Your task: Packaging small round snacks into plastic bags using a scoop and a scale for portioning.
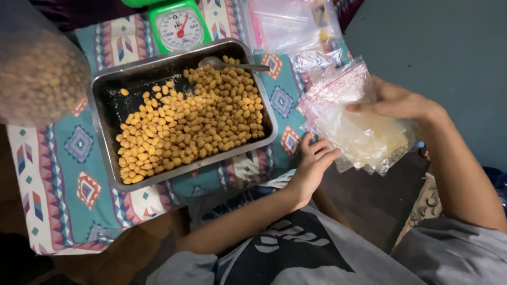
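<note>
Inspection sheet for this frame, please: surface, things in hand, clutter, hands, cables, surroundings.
Surface: patterned cloth over a dark floor.
Things in hand: stack of clear zip bags.
Clutter: metal tray of coated nuts with a spoon; green dial scale; more clear bags; a full bag of nuts at the left edge.
Hands: right hand grips the stack; left hand touches its lower edge.
Cables: nothing seen.
Surroundings: blue-grey wall.

Clear zip bags (354, 121) right of tray (100, 84)
</note>
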